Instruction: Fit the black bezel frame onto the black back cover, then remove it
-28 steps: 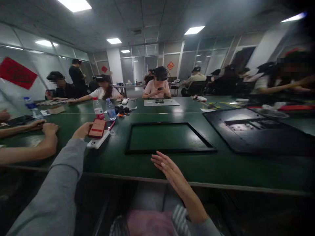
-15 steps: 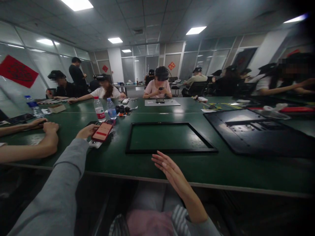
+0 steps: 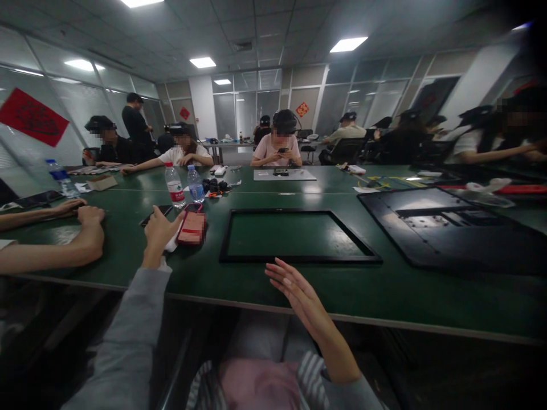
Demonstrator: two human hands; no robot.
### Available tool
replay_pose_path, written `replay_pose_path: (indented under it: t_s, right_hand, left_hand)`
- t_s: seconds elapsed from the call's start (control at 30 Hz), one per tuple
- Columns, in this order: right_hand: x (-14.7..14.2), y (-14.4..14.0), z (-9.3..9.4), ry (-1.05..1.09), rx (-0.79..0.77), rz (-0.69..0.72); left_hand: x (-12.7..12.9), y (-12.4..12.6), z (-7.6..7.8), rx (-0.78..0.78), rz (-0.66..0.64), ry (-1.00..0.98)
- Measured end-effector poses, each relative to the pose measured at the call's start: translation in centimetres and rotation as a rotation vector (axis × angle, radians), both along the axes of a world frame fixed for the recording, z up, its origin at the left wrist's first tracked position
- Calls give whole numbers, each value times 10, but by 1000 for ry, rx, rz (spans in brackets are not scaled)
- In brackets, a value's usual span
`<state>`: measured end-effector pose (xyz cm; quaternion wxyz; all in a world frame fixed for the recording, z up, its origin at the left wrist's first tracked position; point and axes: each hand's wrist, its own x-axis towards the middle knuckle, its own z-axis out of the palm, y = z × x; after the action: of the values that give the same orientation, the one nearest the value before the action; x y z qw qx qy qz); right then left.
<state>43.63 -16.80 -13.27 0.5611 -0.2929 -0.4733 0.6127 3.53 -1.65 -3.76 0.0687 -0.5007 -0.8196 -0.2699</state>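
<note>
My left hand (image 3: pixel 161 234) is open just left of a phone (image 3: pixel 191 226), its thumb and a finger spread apart; the thumb tip comes close to the phone's edge. The phone lies face up in a red case with its screen lit. A dark flat device (image 3: pixel 156 215) lies behind my left hand, partly covered by it. My right hand (image 3: pixel 297 289) is open, fingers stretched out, near the table's front edge. Just beyond its fingertips a black rectangular frame (image 3: pixel 294 259) lies flat on the green table (image 3: pixel 273 285).
Two bottles, one red-capped (image 3: pixel 175 185) and one blue-capped (image 3: pixel 195 184), stand behind the phone. A large black panel (image 3: pixel 461 233) lies at the right. At the left a co-worker's forearms (image 3: pixel 64 250) rest on the table. Several people sit around.
My left hand has let go of the phone and drawn back to its left; the phone now rests on the table. My right hand has barely moved. The view has shifted slightly.
</note>
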Motion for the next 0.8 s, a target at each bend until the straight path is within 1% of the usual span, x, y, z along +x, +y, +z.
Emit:
replay_pose_path:
  t_s: [0.07,0.1,0.17,0.23,0.3,0.37,0.47,0.57,0.67,0.8]
  right_hand:
    - [0,0,0,-1,1,0]
    - [0,-1,0,-1,1,3]
    - [1,-1,0,3,3,7]
    - [1,-1,0,8,7,5]
    - [1,-1,0,6,9,-1]
    - [0,-1,-1,-1,7,-5]
    - [0,-1,0,-1,7,-4]
    - [0,-2,1,3,14,1]
    - [0,-3,2,8,14,1]
    - [0,-3,2,15,12,-2]
  left_hand:
    - [13,-19,-24,38,57,42]
    - [19,-27,-34,47,58,64]
    - [28,-41,-50,54,13,123]
    - [35,-46,-58,55,-66,202]
    - [41,-42,-59,4,-161,236]
    - [49,-30,-56,-89,-217,255]
    - [60,-7,-50,-221,-210,258]
    - [67,15,-44,-307,-237,243]
    - [68,35,-39,-380,-285,222]
    - [65,57,-33,-422,-342,199]
